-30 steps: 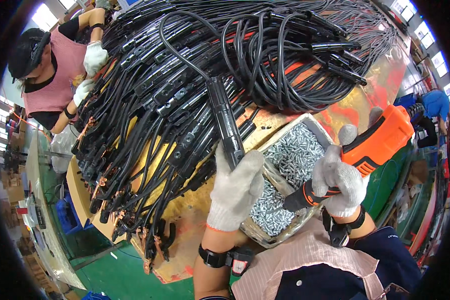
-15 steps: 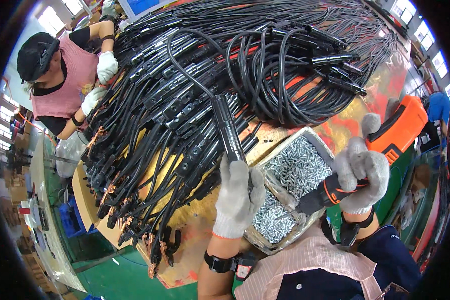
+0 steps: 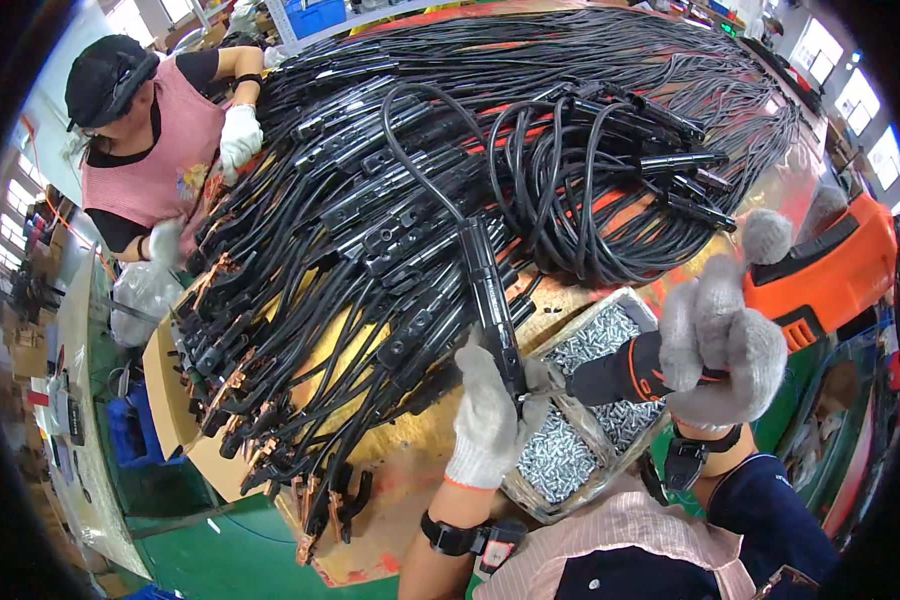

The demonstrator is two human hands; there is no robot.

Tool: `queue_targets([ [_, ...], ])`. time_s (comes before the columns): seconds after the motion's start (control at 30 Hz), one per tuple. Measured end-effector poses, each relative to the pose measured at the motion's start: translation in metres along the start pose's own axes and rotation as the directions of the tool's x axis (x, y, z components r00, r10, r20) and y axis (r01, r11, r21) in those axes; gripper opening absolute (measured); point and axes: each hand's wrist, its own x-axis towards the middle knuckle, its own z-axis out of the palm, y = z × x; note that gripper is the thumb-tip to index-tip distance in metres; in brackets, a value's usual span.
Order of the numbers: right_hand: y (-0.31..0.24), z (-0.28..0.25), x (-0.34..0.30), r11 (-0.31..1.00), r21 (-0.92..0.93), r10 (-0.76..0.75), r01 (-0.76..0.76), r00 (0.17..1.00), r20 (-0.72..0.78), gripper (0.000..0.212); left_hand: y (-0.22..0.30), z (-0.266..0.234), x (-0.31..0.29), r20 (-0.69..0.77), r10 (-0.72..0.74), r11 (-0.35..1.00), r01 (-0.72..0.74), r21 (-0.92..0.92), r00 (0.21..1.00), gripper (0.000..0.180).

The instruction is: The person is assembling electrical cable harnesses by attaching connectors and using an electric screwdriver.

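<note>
My gloved left hand (image 3: 485, 425) is wrapped round the lower end of a black electrode holder (image 3: 485, 285), its cable looping up to the coil behind. In my gloved right hand (image 3: 725, 350) is an orange and black cordless screwdriver (image 3: 820, 275), lying nearly level. Its dark nose (image 3: 610, 375) points left, and the tip is at the holder's lower end beside my left fingers. Whether the tip touches a screw there is too small to tell. Below the nose stands a divided box (image 3: 582, 428) of small silvery screws (image 3: 558, 462).
Many black holders (image 3: 370, 215) and cables with copper-coloured clamps (image 3: 310, 505) cover the table (image 3: 370, 525). A coiled cable bundle (image 3: 570, 200) lies behind the box. Across the left side, a gloved co-worker (image 3: 155, 150) in a pink vest handles cables.
The screwdriver has come left from above the screws, its tip now at the holder's end. My left hand still grips the holder. The co-worker's lower hand has moved off the cables.
</note>
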Motion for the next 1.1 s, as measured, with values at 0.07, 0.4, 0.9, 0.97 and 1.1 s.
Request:
queue_targets([
  [0.07,0.001,-0.004,-0.001,0.996,-0.004,0.085,-0.085,0.995,0.043,0.025,0.0,0.0,0.002,-0.004,-0.011,1.0,0.011,-0.001,1.0,0.072],
  [0.4,0.006,-0.003,-0.013,0.949,-0.272,0.179,-0.158,0.982,0.052,0.024,-0.002,-0.002,0.005,-0.036,-0.004,1.0,0.005,0.017,0.999,0.072],
  [0.9,0.031,0.006,-0.002,0.995,-0.069,0.089,-0.072,0.958,0.274,0.039,-0.009,-0.017,0.012,0.064,-0.077,0.992,0.083,-0.092,0.995,0.068],
  [0.97,0.029,0.002,0.003,0.994,-0.049,0.107,-0.097,0.944,0.312,0.034,-0.007,-0.008,0.011,-0.011,-0.033,0.999,0.033,-0.034,0.999,0.057],
  [1.1,0.013,0.017,0.011,0.926,-0.321,0.251,-0.199,0.96,0.127,0.015,-0.006,-0.008,0.006,0.018,-0.073,0.961,0.075,-0.267,0.997,0.038],
])
